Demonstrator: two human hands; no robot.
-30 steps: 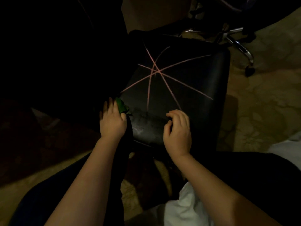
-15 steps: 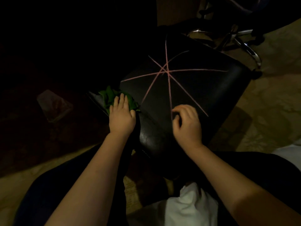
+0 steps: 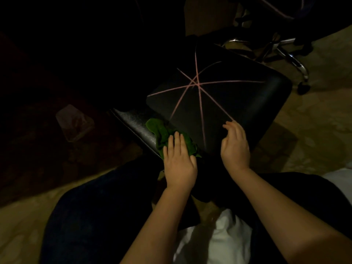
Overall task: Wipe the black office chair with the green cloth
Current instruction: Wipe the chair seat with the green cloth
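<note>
The black office chair [image 3: 238, 103] lies tipped in front of me, its dark surface crossed by pink lines that meet in a star. A grained black side panel [image 3: 137, 124] shows at its left edge. The green cloth [image 3: 160, 132] is bunched on that panel. My left hand [image 3: 179, 161] presses flat on the cloth, fingers straight. My right hand [image 3: 235, 147] rests on the near edge of the chair surface, its fingers loosely bent, holding nothing.
A chrome chair base with castors [image 3: 293, 60] stands at the upper right. A pale clear packet [image 3: 74, 122] lies on the dark floor at the left. My dark-trousered legs [image 3: 106, 206] fill the foreground on a patterned beige floor [image 3: 314, 141].
The chair has turned clockwise, exposing the grained side panel. My left hand with the cloth has slid along that panel, and more cloth shows. My right hand stayed on the near edge.
</note>
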